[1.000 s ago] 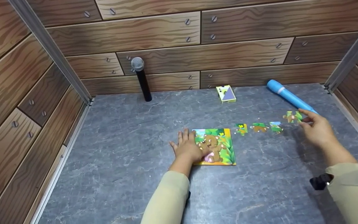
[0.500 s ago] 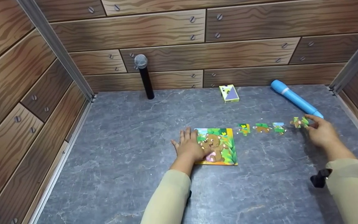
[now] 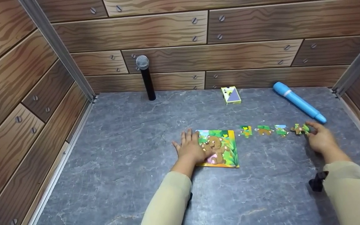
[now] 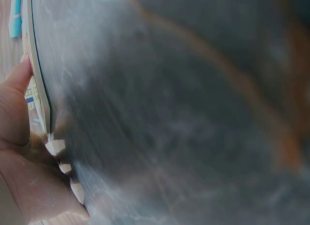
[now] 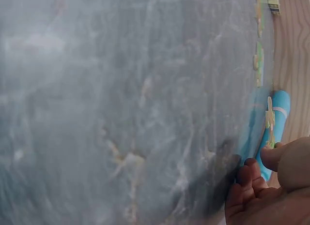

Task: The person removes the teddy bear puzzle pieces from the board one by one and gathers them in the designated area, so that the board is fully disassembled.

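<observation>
My left hand (image 3: 191, 150) rests flat, fingers spread, across the left side of a square bear jigsaw puzzle (image 3: 220, 150). In the left wrist view the thumb (image 4: 20, 76) lies on the puzzle's edge (image 4: 41, 84). Over at the right, my right hand (image 3: 322, 137) pinches a small jigsaw piece (image 3: 298, 129) between thumb and fingertips. That piece appears tilted up off the table in the right wrist view. Three loose pieces lie in a row between the puzzle and the held piece: one with yellow (image 3: 246, 131), a brown one (image 3: 264, 130) and one with blue sky (image 3: 281, 130).
A blue microphone (image 3: 300, 102) lies diagonally just behind the right hand. Farther back are a card box (image 3: 231, 95) and an upright black microphone (image 3: 147, 81). Wood-patterned walls (image 3: 167, 59) enclose the grey marbled tabletop (image 3: 130, 134).
My right hand has brought its jigsaw piece toward me and down, level with the row of loose pieces. The left hand stays on the puzzle. The head view has shifted slightly.
</observation>
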Action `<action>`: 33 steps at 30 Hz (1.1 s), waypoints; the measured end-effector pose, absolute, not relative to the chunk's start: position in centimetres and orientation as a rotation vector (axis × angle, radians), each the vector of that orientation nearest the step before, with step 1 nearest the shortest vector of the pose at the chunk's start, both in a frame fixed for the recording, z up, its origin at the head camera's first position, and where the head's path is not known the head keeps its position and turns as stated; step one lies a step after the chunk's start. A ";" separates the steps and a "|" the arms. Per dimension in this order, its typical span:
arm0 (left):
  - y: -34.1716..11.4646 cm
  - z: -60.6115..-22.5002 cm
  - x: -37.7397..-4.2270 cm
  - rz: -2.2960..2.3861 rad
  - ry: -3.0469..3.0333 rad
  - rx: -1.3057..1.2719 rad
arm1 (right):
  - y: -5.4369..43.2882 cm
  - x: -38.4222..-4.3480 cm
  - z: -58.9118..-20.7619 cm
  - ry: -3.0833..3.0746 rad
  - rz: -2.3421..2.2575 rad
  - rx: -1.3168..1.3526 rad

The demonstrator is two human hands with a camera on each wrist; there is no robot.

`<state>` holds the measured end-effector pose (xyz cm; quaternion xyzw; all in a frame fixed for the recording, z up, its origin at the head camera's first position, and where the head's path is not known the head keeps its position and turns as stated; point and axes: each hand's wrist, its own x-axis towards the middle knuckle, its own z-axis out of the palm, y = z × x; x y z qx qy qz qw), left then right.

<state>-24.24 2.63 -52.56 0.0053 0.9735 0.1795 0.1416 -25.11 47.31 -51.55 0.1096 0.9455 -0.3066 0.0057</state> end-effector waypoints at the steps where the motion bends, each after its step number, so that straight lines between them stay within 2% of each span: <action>1: 2.6 -52.7 -24.3 0.515 2.810 0.013 | 47.3 -25.1 -51.7 2.961 -0.948 0.347; 10: 2.6 -52.6 -24.2 0.501 2.812 0.007 | 46.8 -25.6 -52.3 2.898 -0.905 0.434; 25: 2.8 -52.9 -24.7 0.523 2.788 0.004 | 47.0 -25.9 -51.7 2.890 -0.834 0.388; 33: 2.6 -52.9 -24.4 0.518 2.818 0.022 | 46.2 -25.4 -51.9 2.943 -0.885 0.447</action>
